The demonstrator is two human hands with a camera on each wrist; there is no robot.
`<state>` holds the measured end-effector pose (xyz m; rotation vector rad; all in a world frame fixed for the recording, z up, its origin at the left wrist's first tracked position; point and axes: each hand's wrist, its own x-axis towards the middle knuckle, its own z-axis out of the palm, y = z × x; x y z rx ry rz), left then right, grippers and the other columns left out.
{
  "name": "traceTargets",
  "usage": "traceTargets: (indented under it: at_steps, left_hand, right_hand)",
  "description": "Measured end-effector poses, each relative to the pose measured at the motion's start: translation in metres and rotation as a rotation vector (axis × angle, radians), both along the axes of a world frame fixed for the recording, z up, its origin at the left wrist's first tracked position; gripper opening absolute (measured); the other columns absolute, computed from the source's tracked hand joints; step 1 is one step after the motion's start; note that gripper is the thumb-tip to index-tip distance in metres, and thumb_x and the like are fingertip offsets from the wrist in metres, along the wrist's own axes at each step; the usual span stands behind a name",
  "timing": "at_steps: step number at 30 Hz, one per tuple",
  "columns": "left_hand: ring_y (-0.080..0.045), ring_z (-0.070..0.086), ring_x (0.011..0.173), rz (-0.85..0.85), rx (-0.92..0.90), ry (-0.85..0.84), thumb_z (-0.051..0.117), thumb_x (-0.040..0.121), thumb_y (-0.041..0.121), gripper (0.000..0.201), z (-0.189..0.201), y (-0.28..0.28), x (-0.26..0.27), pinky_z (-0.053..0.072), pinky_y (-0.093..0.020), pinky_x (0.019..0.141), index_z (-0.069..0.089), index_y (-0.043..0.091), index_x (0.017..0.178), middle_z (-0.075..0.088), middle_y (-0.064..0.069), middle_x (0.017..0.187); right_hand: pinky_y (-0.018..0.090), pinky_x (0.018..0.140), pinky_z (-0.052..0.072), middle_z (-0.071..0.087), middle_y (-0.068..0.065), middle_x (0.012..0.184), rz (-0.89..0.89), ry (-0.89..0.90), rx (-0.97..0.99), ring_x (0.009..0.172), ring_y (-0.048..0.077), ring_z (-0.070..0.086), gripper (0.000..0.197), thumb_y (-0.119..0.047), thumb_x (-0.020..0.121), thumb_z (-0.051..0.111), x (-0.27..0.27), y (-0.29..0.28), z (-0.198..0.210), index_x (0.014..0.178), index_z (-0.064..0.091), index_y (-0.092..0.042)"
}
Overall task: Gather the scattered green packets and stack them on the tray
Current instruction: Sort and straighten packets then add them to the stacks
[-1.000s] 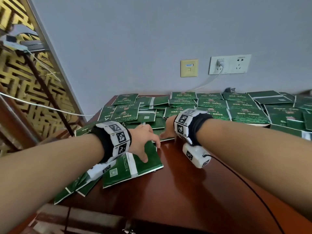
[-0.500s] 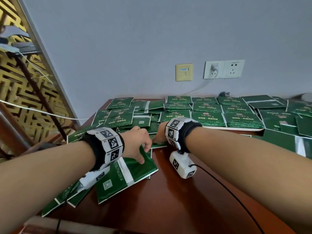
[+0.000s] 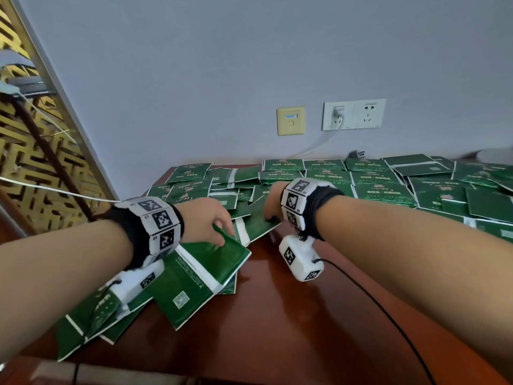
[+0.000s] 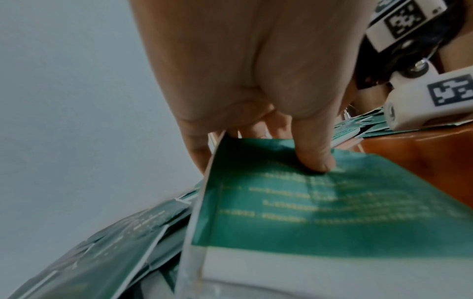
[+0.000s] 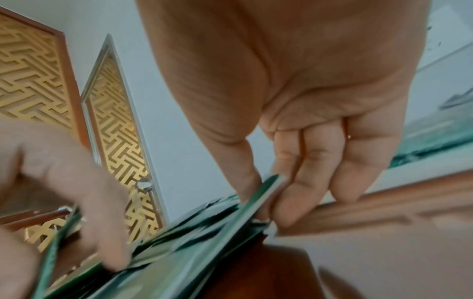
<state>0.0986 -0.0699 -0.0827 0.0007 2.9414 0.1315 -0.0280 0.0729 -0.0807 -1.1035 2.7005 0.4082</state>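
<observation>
**Two hands on green packets at the table's left end**

A grey wall [image 3: 249, 65] is seen behind a glossy brown table [image 3: 291, 329], and a golden lattice screen [image 3: 30, 168] stands at the left. On the wall a beige plate [image 3: 290, 120] and a white socket [image 3: 354, 114] are mounted; a white cable [image 3: 313, 147] is plugged in there and hangs down toward the table. Most of the far half of the table is covered by scattered green packets [image 3: 372, 182], many of them overlapping. A tray cannot be made out for sure in any view.

Near the left edge a small loose pile of packets [image 3: 91, 318] lies under the left forearm. Its top packet [image 3: 194, 273] is gripped by the left hand [image 3: 204, 219]: in the left wrist view the thumb [image 4: 313, 153] is pressed on the printed face while the other fingers are curled behind the packet's far edge. This packet is tilted, with its far edge raised.

Just beside it, another packet [image 3: 258, 223] is pinched at its edge by the right hand [image 3: 273, 200]. In the right wrist view this packet's edge [image 5: 266, 190] is held between the thumb and the curled fingers [image 5: 299, 182], close above the table. The two hands are near each other but not touching.
</observation>
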Motion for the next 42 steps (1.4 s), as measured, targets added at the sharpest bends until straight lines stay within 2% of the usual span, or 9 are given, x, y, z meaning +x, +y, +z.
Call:
traceTargets:
  at_steps: [2, 3, 9, 13, 19, 25, 28, 36, 42]
  left_hand:
    - [0.002, 0.057, 0.083, -0.012, -0.024, 0.018, 0.068, 0.086, 0.033, 0.013, 0.007, 0.0, 0.0, 0.044, -0.025, 0.089, 0.074, 0.022, 0.088, 0.065, 0.018, 0.088]
    - [0.0, 0.057, 0.079, -0.009, -0.035, 0.034, 0.067, 0.086, 0.033, 0.016, 0.009, 0.0, -0.001, 0.044, -0.026, 0.085, 0.073, 0.018, 0.082, 0.065, 0.017, 0.082]
    - [-0.018, 0.058, 0.083, 0.079, -0.061, 0.266, 0.064, 0.087, 0.029, 0.019, 0.015, 0.008, -0.013, 0.036, -0.024, 0.066, 0.067, 0.011, 0.082, 0.062, 0.002, 0.084]
    - [-0.015, 0.055, 0.086, 0.101, -0.049, 0.353, 0.063, 0.087, 0.027, 0.011, 0.011, 0.019, -0.022, 0.04, -0.025, 0.073, 0.064, 0.017, 0.09, 0.061, 0.004, 0.092]
    - [-0.002, 0.053, 0.081, -0.037, 0.01, 0.026, 0.074, 0.075, 0.051, 0.036, -0.003, 0.041, -0.013, 0.038, -0.014, 0.064, 0.063, 0.024, 0.096, 0.057, 0.011, 0.098]
    - [-0.015, 0.041, 0.119, 0.024, -0.182, -0.189, 0.077, 0.062, 0.062, 0.104, -0.033, 0.051, -0.014, 0.041, -0.035, 0.1, 0.027, 0.026, 0.144, 0.039, 0.002, 0.131]
    - [-0.017, 0.038, 0.12, 0.033, -0.214, -0.215, 0.078, 0.061, 0.062, 0.105, -0.04, 0.054, -0.016, 0.04, -0.034, 0.099, 0.027, 0.023, 0.144, 0.041, 0.001, 0.13]
    - [-0.014, 0.059, 0.091, 0.083, -0.105, -0.265, 0.079, 0.061, 0.054, 0.09, -0.037, 0.062, -0.014, 0.055, -0.04, 0.083, 0.029, 0.023, 0.129, 0.048, 0.005, 0.111]
    - [-0.014, 0.052, 0.092, 0.055, -0.195, -0.225, 0.077, 0.061, 0.062, 0.1, -0.018, 0.072, -0.021, 0.04, -0.034, 0.086, 0.02, 0.028, 0.135, 0.044, 0.006, 0.118]
  right_hand:
    - [0.01, 0.045, 0.04, 0.052, -0.006, 0.074, -0.106, -0.034, -0.065, 0.057, 0.008, 0.049, 0.023, -0.023, 0.087, 0.066, -0.011, 0.012, 0.007, 0.067, 0.055, -0.018]
    - [0.015, 0.052, 0.044, 0.05, -0.003, 0.073, -0.157, -0.037, -0.102, 0.061, 0.012, 0.051, 0.027, -0.02, 0.086, 0.066, -0.013, 0.018, 0.012, 0.065, 0.051, -0.014]
    - [0.032, 0.077, 0.052, 0.062, 0.007, 0.085, -0.273, 0.002, -0.054, 0.078, 0.023, 0.062, 0.012, -0.018, 0.081, 0.061, -0.02, 0.045, 0.028, 0.081, 0.062, -0.006]
    - [0.028, 0.067, 0.055, 0.071, 0.011, 0.086, -0.219, -0.058, -0.143, 0.071, 0.021, 0.066, 0.034, -0.012, 0.067, 0.072, -0.016, 0.069, 0.021, 0.098, 0.07, 0.002]
    - [0.039, 0.094, 0.05, 0.066, 0.006, 0.118, -0.15, -0.131, 0.073, 0.104, 0.025, 0.063, 0.06, -0.047, 0.076, 0.073, 0.0, 0.082, -0.007, 0.12, 0.063, -0.008]
    - [0.042, 0.089, 0.051, 0.066, 0.005, 0.114, -0.085, -0.077, 0.069, 0.102, 0.026, 0.063, 0.088, -0.069, 0.059, 0.073, 0.002, 0.078, -0.025, 0.122, 0.059, -0.009]
    - [0.039, 0.085, 0.054, 0.067, 0.006, 0.103, -0.096, -0.114, 0.065, 0.094, 0.026, 0.064, 0.078, -0.06, 0.063, 0.077, 0.004, 0.078, -0.029, 0.115, 0.059, -0.004]
    - [0.037, 0.081, 0.048, 0.052, 0.009, 0.126, -0.117, -0.165, -0.054, 0.107, 0.027, 0.056, 0.092, -0.042, 0.068, 0.081, 0.008, 0.085, -0.031, 0.135, 0.027, -0.008]
    - [0.039, 0.079, 0.048, 0.051, 0.01, 0.129, -0.109, -0.196, -0.083, 0.105, 0.031, 0.058, 0.11, -0.043, 0.064, 0.085, 0.004, 0.097, -0.02, 0.14, 0.014, -0.01]
